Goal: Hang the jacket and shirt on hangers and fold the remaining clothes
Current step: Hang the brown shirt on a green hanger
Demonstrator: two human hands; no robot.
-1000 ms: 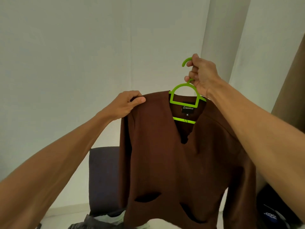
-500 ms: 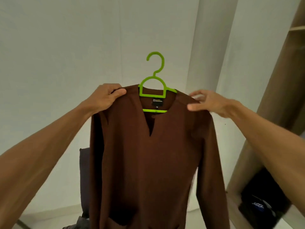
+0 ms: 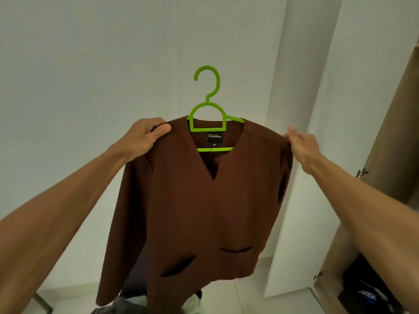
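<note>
A brown long-sleeved shirt (image 3: 199, 211) with a V-neck and two front pockets hangs on a bright green hanger (image 3: 209, 109), held up in front of a white wall. My left hand (image 3: 145, 138) grips the shirt's left shoulder, thumb on the front of the cloth. My right hand (image 3: 301, 146) pinches the outer end of the right shoulder. The hanger's hook points up, free of any rail, and neither hand touches it. The hanger's arms are hidden inside the shirt.
A white pillar (image 3: 290, 155) stands right behind the shirt. At the far right is a wooden wardrobe door (image 3: 390, 143), with dark bags (image 3: 367, 293) on the wardrobe floor. Loose grey and white clothes (image 3: 127, 305) lie below the shirt's hem.
My right hand let go of the hanger's hook and took hold of the shirt's right shoulder, then slid outward along it. The shirt now hangs spread between both hands.
</note>
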